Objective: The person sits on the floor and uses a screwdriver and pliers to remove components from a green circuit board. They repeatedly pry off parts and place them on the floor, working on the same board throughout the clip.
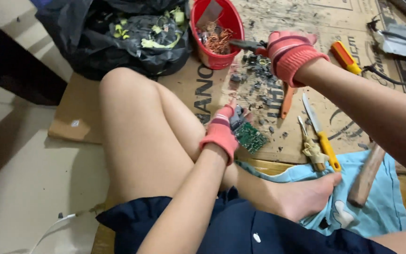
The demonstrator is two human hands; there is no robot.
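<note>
Two gloved hands, left hand [222, 131] fingers grip circuit board [251, 137], right hand [288, 51] w/ pliers [247, 45]

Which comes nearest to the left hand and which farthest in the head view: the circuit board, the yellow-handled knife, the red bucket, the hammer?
From the left hand:
1. Circuit board, right beside the hand, seemingly held.
2. Yellow-handled knife, to the right on the cardboard.
3. Red bucket, up ahead.
4. Hammer, far right on the blue cloth.
</note>
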